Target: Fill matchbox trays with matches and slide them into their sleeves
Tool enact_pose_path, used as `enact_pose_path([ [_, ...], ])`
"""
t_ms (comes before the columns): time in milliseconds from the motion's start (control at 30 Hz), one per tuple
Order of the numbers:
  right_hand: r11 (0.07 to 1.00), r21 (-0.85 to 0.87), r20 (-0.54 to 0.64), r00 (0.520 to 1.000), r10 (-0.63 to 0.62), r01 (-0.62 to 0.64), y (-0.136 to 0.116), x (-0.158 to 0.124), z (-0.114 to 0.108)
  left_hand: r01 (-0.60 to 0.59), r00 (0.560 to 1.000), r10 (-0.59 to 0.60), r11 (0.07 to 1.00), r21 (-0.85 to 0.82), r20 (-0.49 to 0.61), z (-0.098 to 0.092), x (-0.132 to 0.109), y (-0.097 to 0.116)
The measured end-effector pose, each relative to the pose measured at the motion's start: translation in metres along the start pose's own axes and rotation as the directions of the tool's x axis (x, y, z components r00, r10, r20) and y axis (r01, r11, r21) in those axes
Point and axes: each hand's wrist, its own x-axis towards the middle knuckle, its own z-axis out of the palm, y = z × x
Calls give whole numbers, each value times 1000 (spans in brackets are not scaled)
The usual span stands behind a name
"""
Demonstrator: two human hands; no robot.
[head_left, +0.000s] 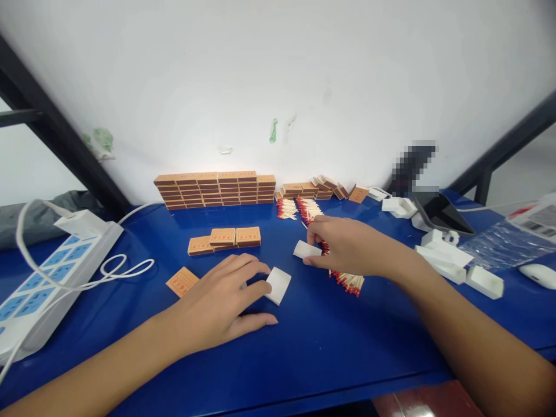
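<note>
My left hand [237,298] lies low over the blue table with its fingers apart, fingertips at the left edge of a white matchbox tray [278,285]. A sliver of something white shows under this hand. My right hand [343,244] pinches a second white matchbox tray [306,250] between thumb and fingers, and it looks slightly tilted. Beneath and beside that hand lie red-tipped matches [350,282], partly covered by it. Two more match piles [286,209] lie behind. An orange matchbox sleeve [182,281] rests left of my left hand, and several matchboxes [223,236] lie beyond it.
Stacked matchboxes [212,190] line the wall, with loose boxes [321,188] to their right. More white trays [443,260], a dark-screened device [441,211] and plastic wrap [499,243] occupy the right. A power strip [65,278] with a white cable [125,269] sits left.
</note>
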Motion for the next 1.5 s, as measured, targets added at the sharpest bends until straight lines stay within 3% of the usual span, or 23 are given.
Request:
enact_pose_path([
  [167,997,52,-47,998,-46,49,-8,7,3,-37,998,34,998,-50,-59,3,1,-1],
  [367,941,298,-349,936,-52,163,-18,55,9,-10,995,-2,993,-119,-100,5,1,-1],
  [467,878,408,-388,918,-82,251,-18,70,11,6,996,-19,991,-133,-93,4,1,0],
  [633,952,251,-499,866,-29,176,12,68,8,1,993,-16,992,-127,-116,6,0,-1],
  [767,983,112,-444,892,-83,148,37,73,17,1,990,-15,995,-103,-141,7,0,-4],
  [867,989,37,-395,911,-118,144,41,81,27,9,985,-22,997,-79,-169,6,1,-5],
  [1100,995,9,-323,942,-89,97,34,86,33,72,987,-83,994,-88,-135,3,1,-5],
  [1233,991,-17,-287,949,-131,132,34,81,32,102,984,-109,993,-60,-142,3,0,-6],
  [1500,951,147,-292,931,-219,270,6,39,10,239,959,-239,971,-20,-154,6,0,-7],
])
